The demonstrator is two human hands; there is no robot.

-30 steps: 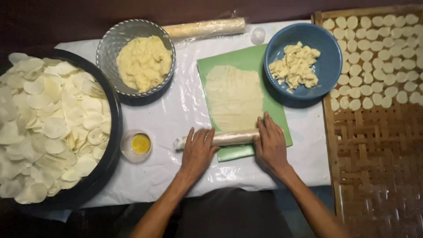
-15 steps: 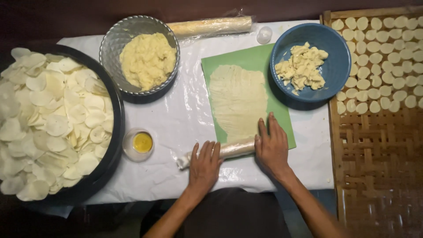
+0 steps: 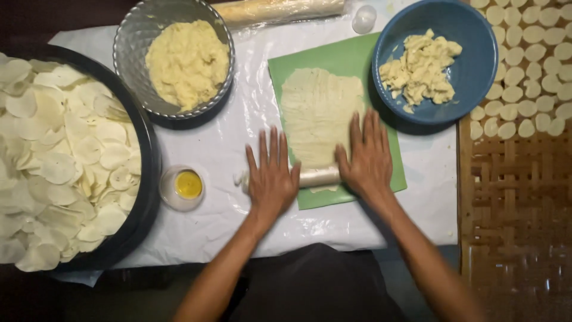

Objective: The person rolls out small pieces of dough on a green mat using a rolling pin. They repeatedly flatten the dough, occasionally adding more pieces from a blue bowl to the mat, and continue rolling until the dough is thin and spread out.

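A thin sheet of pale dough [image 3: 320, 113] lies flat on a green mat [image 3: 348, 59]. A wrapped rolling pin [image 3: 319, 176] lies across the sheet's near end. My left hand [image 3: 272, 173] presses flat on the pin's left end, fingers spread. My right hand [image 3: 368, 155] presses flat on the pin's right part, fingers resting on the dough and mat. Only the middle of the pin shows between the palms.
A clear bowl of yellow dough [image 3: 185, 59] and a blue bowl of dough scraps [image 3: 471, 65] flank the mat. A black tray of thin white rounds [image 3: 146, 155] sits left, a small cup of yellow liquid [image 3: 187, 186] beside it. A woven rack with rounds [image 3: 512, 179] stands right. A second roll [image 3: 280, 11] lies at the back.
Both hands have pushed the pin forward over the dough, from the mat's near edge toward the middle. The camera has moved closer.
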